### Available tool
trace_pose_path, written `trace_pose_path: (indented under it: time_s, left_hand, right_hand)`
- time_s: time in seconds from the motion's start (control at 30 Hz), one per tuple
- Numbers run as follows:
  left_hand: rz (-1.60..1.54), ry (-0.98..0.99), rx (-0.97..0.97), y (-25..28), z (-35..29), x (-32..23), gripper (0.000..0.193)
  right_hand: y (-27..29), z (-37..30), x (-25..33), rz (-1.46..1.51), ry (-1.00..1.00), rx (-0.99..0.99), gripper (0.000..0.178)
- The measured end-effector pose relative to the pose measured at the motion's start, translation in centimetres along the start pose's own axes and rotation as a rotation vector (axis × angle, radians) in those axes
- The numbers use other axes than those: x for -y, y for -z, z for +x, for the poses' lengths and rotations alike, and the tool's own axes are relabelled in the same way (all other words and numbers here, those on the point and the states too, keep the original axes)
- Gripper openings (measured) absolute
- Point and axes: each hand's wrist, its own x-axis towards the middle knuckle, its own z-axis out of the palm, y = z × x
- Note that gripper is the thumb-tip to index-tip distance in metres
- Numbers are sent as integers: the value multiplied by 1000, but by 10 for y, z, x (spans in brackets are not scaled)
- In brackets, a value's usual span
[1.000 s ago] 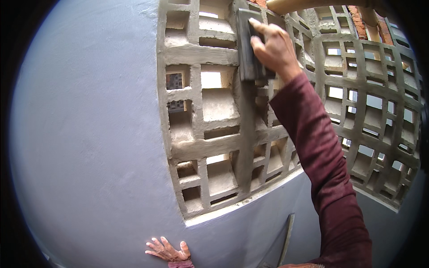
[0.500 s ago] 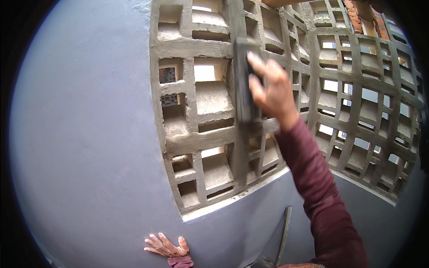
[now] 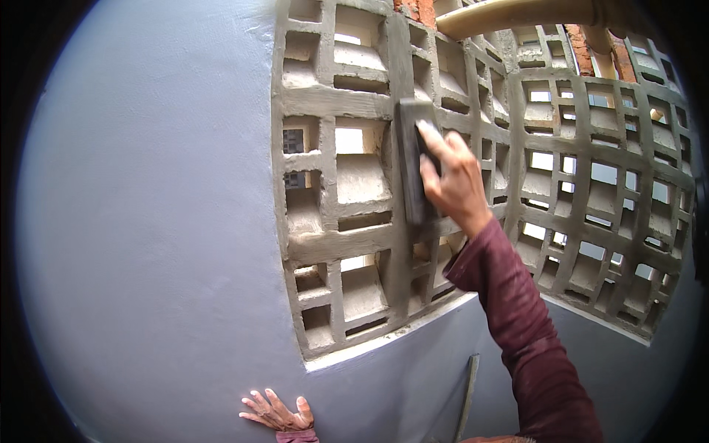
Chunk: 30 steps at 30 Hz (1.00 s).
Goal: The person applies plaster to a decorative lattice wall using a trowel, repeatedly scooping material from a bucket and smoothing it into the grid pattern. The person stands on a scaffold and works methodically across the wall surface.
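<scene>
In the head view, a dark rectangular plastering float [image 3: 416, 173] lies upright along a vertical rib near the middle of the concrete lattice screen [image 3: 340, 241]. The right hand [image 3: 459, 184] grasps it from its right side, index finger stretched along its back; motion blurs it slightly. Compared with a second ago, the float sits lower on the screen, its bottom edge now level with a narrow slot below the large opening. The left hand [image 3: 282, 415] stays where it was, holding nothing, fingers spread against the grey wall [image 3: 155, 221] below the screen's lower left corner.

A bamboo pole [image 3: 528, 16] crosses in front of the screen's upper right part, beside red bricks [image 3: 418, 9] above it. A second lattice screen [image 3: 582, 184] stands at an angle to its right. The maroon sleeve [image 3: 532, 347] hides part of the screen's lower right edge; below that, a thin strip [image 3: 467, 399] leans.
</scene>
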Motion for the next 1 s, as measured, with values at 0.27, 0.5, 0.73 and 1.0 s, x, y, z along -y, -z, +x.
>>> trace_pose_path:
  time_s: [0.27, 0.5, 0.73, 1.0]
  left_hand:
    - [-19, -19, 11, -4, 0, 1, 67]
    - [-47, 2, 30, -1, -3, 2, 67]
    - [-55, 13, 84, 1, -3, 2, 67]
    - [-88, -21, 50, -1, -1, 0, 68]
  right_hand:
    - [2, 53, -15, -71, 56, -63, 42]
    - [3, 55, -13, -98, 78, -74, 45]
    - [7, -19, 14, 28, 60, 103, 47]
    - [16, 10, -1, -59, -39, 29, 47]
